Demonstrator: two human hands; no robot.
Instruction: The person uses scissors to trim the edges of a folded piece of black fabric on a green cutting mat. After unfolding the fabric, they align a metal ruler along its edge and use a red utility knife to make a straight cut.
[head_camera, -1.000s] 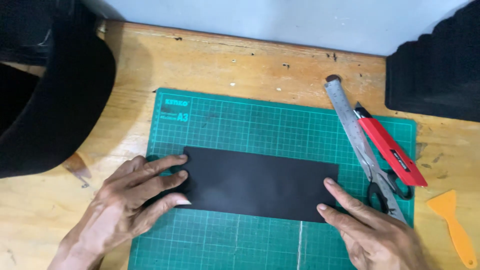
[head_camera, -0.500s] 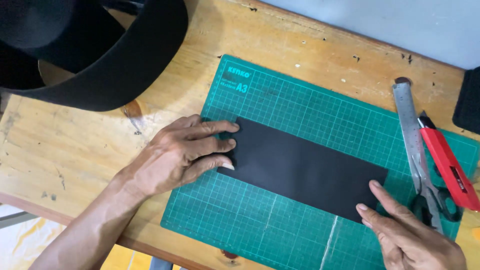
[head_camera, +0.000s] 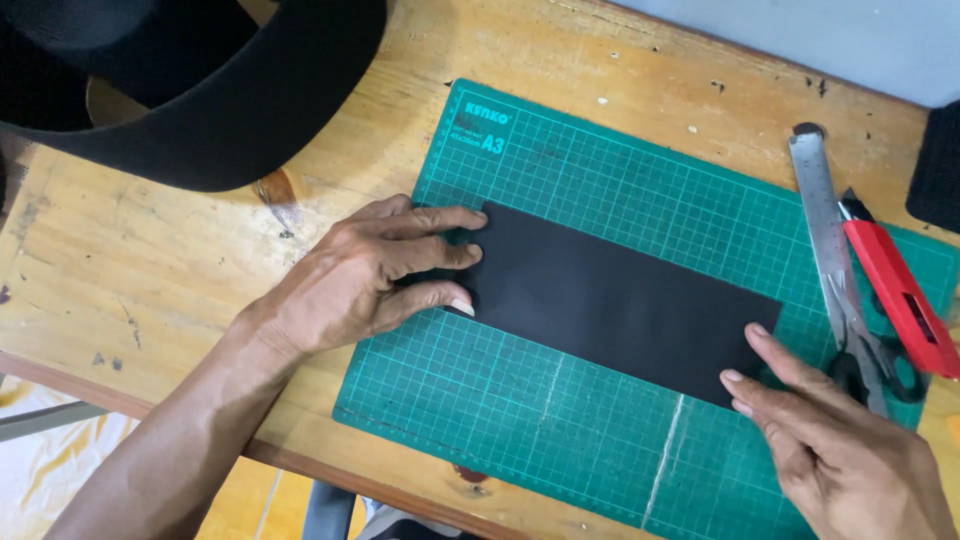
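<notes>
Left hand (head_camera: 350, 280) flat, fingers spread, pinning black sheet (head_camera: 620, 300) at centre; right hand (head_camera: 840, 440) likewise, lower right. Press evenly, square to mat (head_camera: 500, 400) grid.

L hand (head_camera: 355, 275) flat, fingers spread, pressing down; R hand (head_camera: 840, 450) flat, fingertips pressing.

- Black sheet (head_camera: 615, 300): a flat, matte black rectangle, long and narrow, with straight cut edges and no marks on it.
- It lies flat on the green cutting mat (head_camera: 600, 440), near the mat's middle, and sits fully inside the mat's border.
- Its long sides run slantwise across the mat's grid lines, the left end higher in view than the right end.
- Its left short edge lies under the fingers (head_camera: 440, 255) of the left hand (head_camera: 350, 285).
- Its lower right corner is touched by the fingers (head_camera: 765, 385) of the right hand (head_camera: 850, 460).
</notes>
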